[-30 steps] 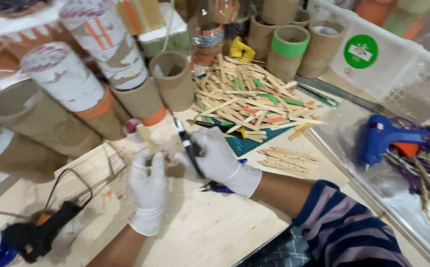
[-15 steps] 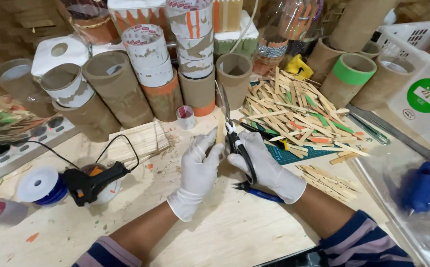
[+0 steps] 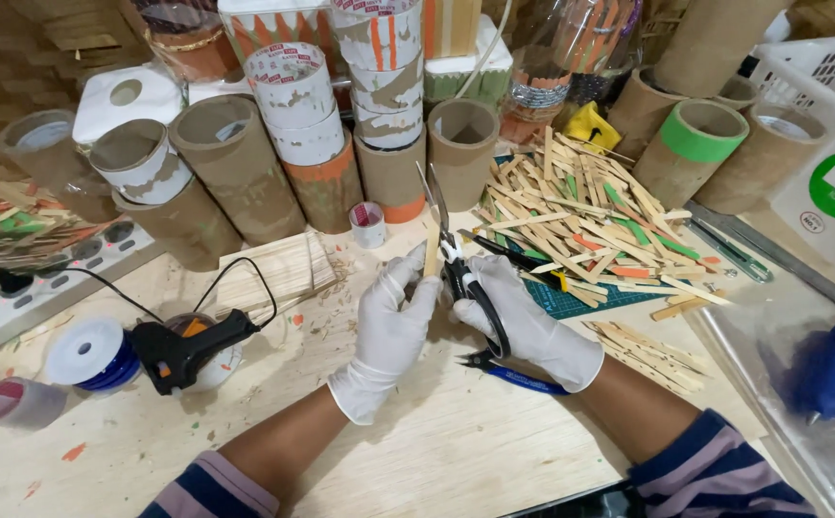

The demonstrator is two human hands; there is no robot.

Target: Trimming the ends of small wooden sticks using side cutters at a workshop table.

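**Inspector:** Hands?

**Assistant:** Both gloved. The left hand (image 3: 390,331) pinches a wooden stick (image 3: 431,247) upright, fingers closed on its lower end. The right hand (image 3: 523,321) grips black-handled scissors (image 3: 456,259), blades parted around the stick.

**Inspector:** Surroundings?

**Assistant:** A pile of loose sticks (image 3: 590,216) lies just right of the hands on a green cutting mat (image 3: 580,299). Cardboard tubes (image 3: 235,177) stand behind; their contents cannot be seen. A black glue gun (image 3: 192,347) rests left.

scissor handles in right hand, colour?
Black, on the scissors gripped by the gloved right hand; head view.
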